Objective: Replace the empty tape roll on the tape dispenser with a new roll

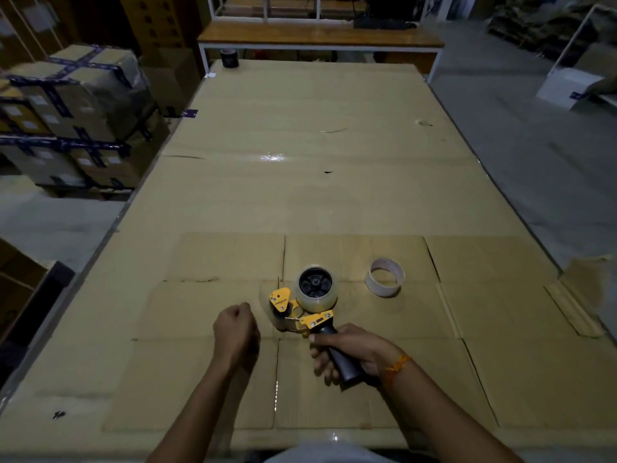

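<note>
The right hand (347, 352) gripped the tape dispenser (302, 312) by its black handle, partly hiding it, while the left hand (235, 332) was closed in a fist, its contents not visible.

dim warehouse; cardboard-covered table (300, 195), grey floor (521, 155), taped cartons (73, 105) stacked left, white-framed wooden bench (320, 36) behind.

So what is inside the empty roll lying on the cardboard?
Nothing: through the empty roll only bare cardboard shows. Its near inner wall is hidden from this angle.
</note>
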Tool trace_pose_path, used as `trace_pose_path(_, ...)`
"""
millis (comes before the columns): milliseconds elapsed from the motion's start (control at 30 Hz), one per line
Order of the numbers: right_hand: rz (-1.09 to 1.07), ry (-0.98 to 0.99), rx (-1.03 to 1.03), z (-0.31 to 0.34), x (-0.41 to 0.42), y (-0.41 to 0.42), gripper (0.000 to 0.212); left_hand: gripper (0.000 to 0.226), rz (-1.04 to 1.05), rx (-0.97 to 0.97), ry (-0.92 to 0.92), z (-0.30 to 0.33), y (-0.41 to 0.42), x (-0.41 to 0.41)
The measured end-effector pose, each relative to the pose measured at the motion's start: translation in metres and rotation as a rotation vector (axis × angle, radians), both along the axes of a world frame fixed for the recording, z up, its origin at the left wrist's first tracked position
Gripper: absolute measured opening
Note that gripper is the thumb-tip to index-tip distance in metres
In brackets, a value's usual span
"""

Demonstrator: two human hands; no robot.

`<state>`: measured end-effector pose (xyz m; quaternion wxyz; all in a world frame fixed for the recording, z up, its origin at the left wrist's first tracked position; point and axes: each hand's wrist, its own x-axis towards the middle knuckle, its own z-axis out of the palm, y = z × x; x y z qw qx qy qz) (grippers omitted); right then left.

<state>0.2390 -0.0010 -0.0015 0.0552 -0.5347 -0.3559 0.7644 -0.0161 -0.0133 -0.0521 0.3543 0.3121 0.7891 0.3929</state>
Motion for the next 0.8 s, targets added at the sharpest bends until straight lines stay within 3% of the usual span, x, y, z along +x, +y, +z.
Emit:
trace_pose_path(100, -0.102, 0.079, -0.086, -0.007, -0.010, -0.008, 0.021, 0.038, -0.084, 0.052, -0.074, 0.002, -0.025, 0.020)
trace_pose_path(233, -0.236, 0.096, 0.051, -0.020, -0.023, -0.022, 0.022, 0.038, -0.164, 0.087, -0.157, 0.006, -0.042, 0.039)
trace_pose_path(433, -0.437, 0.109, 0.198, -0.032, -0.035, -0.020, 0.025, 0.040, -0.195, 0.108, -0.068, 0.012, -0.045, 0.044)
trace_pose_path(800, -0.207, 0.064, 0.218, -0.021, -0.020, 0.008, 0.029, 0.035, -0.399, 0.018, 0.209, 0.004, -0.035, 0.053)
